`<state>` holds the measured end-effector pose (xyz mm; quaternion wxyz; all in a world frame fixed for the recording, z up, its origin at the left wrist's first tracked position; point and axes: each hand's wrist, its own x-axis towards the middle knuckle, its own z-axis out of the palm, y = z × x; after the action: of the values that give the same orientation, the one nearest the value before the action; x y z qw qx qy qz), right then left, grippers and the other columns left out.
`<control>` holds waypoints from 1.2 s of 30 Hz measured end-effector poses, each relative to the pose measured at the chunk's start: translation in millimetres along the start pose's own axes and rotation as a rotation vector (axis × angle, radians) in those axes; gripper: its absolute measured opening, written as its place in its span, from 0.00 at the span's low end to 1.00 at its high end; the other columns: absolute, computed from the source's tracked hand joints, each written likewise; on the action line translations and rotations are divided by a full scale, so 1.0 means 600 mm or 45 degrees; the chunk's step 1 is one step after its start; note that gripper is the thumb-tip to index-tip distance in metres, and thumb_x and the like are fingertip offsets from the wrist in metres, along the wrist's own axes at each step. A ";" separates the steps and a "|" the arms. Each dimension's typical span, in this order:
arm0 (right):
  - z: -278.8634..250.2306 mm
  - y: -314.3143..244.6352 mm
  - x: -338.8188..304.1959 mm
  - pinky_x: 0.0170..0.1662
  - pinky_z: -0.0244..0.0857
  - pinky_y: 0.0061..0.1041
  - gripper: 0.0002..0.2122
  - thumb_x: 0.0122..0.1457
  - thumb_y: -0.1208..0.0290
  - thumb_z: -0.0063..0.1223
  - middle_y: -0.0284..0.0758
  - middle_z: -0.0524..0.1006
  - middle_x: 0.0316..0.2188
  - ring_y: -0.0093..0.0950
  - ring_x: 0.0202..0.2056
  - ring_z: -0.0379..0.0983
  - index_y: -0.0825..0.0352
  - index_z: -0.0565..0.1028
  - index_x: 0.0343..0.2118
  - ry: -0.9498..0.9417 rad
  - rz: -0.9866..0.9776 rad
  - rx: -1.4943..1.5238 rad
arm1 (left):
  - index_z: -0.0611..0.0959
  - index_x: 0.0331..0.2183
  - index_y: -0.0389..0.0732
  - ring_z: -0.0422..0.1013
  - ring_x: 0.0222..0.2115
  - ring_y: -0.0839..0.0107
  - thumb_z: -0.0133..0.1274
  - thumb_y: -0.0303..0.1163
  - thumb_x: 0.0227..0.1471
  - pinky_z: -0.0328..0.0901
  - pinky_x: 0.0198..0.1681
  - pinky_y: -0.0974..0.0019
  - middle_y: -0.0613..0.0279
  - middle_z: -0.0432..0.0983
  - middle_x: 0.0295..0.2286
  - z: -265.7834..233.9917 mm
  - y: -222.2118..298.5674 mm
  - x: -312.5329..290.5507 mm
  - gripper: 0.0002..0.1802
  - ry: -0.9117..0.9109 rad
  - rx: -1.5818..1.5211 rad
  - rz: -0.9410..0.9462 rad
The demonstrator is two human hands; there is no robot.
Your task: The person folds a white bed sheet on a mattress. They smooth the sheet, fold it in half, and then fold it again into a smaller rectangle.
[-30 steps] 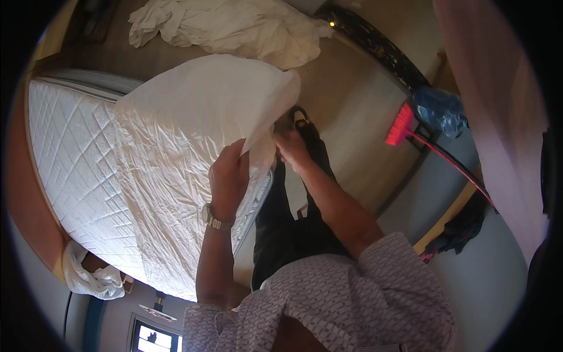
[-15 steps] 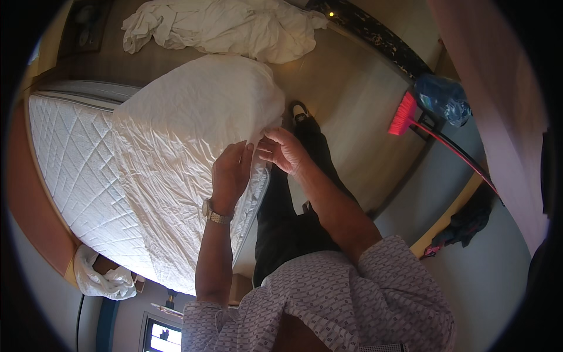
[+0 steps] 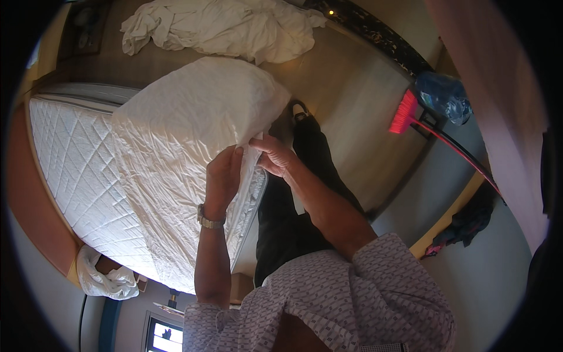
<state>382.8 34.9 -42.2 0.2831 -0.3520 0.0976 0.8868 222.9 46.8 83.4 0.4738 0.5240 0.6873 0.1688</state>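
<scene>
A thin white fitted sheet (image 3: 176, 141) lies wrinkled over the right part of a quilted white mattress (image 3: 73, 158). At the mattress's right edge my left hand (image 3: 223, 174), with a metal watch on its wrist, pinches the sheet's edge. Close beside it, my right hand (image 3: 273, 155) grips the same edge between thumb and fingers. Some of the right fingertips are hidden in the cloth. Beyond my hands the sheet bulges out loosely past the mattress corner.
Crumpled white bedding (image 3: 223, 29) lies on the floor at the far side. To the right are a pink broom (image 3: 403, 112) and a blue clear plastic water jug (image 3: 443, 98). An orange-brown headboard (image 3: 35, 205) stands left. A white bag (image 3: 105, 276) sits near the bed's lower left.
Both hands have shifted slightly left and nearer to me, closing on the sheet's edge. The loose sheet corner now spreads a little farther right.
</scene>
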 end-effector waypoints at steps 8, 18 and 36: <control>-0.022 0.019 -0.030 0.65 0.68 0.41 0.30 0.64 0.61 0.65 0.38 0.77 0.57 0.34 0.57 0.76 0.66 0.67 0.65 -0.009 -0.063 0.220 | 0.84 0.40 0.32 0.71 0.24 0.63 0.51 0.36 0.72 0.67 0.30 0.60 0.49 0.77 0.25 0.003 -0.005 -0.004 0.15 0.114 -0.133 -0.055; -0.198 0.018 -0.082 0.32 0.68 0.25 0.13 0.63 0.58 0.66 0.28 0.82 0.37 0.22 0.33 0.76 0.59 0.80 0.44 0.534 0.051 0.134 | 0.84 0.42 0.31 0.70 0.24 0.66 0.51 0.33 0.72 0.67 0.31 0.62 0.51 0.76 0.26 0.010 -0.010 -0.008 0.14 0.207 -0.182 0.044; -0.113 0.011 -0.065 0.47 0.78 0.34 0.33 0.58 0.72 0.70 0.39 0.80 0.47 0.32 0.46 0.81 0.69 0.66 0.65 0.325 -0.153 -0.105 | 0.83 0.53 0.39 0.80 0.40 0.47 0.57 0.31 0.65 0.74 0.42 0.52 0.47 0.81 0.42 0.110 0.024 -0.075 0.16 -0.098 -0.029 0.181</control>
<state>440.9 -12.8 -65.7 0.3063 -0.4784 0.0750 0.8196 285.9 -4.7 82.9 0.4926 0.5722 0.6277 0.1894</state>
